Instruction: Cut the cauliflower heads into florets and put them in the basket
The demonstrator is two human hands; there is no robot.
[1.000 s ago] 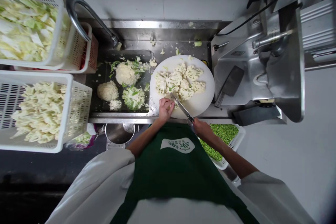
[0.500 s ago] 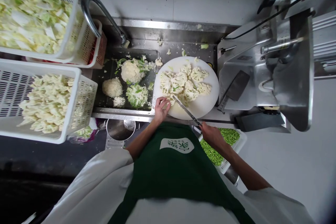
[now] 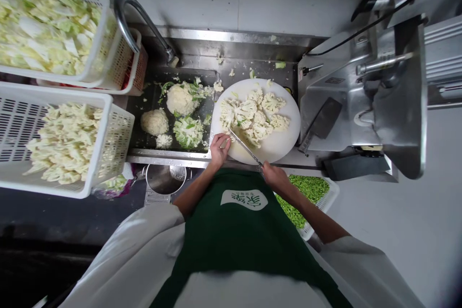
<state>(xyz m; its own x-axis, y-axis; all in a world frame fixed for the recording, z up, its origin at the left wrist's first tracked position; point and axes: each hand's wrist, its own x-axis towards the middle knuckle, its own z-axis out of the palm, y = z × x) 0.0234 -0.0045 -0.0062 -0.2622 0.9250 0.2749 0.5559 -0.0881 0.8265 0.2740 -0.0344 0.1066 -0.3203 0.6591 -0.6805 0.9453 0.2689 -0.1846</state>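
Note:
A round white cutting board (image 3: 279, 142) carries a pile of cauliflower florets (image 3: 254, 113). My left hand (image 3: 219, 148) is curled at the board's near left edge, fingers pinched on a small cauliflower piece. My right hand (image 3: 273, 176) grips the handle of a long knife (image 3: 244, 147). The blade slants up and left, its tip next to my left fingers. Whole cauliflower heads (image 3: 178, 98) lie in the dark sink (image 3: 144, 106) left of the board.
Two white baskets stand at left, one with cut cauliflower (image 3: 63, 142), one with cabbage leaves (image 3: 46, 33). A tap (image 3: 139, 14) arches over the sink. A steel slicing machine (image 3: 364, 86) with a cleaver (image 3: 321, 122) stands at right. A tray of green pieces (image 3: 306, 197) sits below the counter.
The knife's tip has moved left toward my left fingers, and my right hand has come in closer to the board. My left hand stays at the board's edge.

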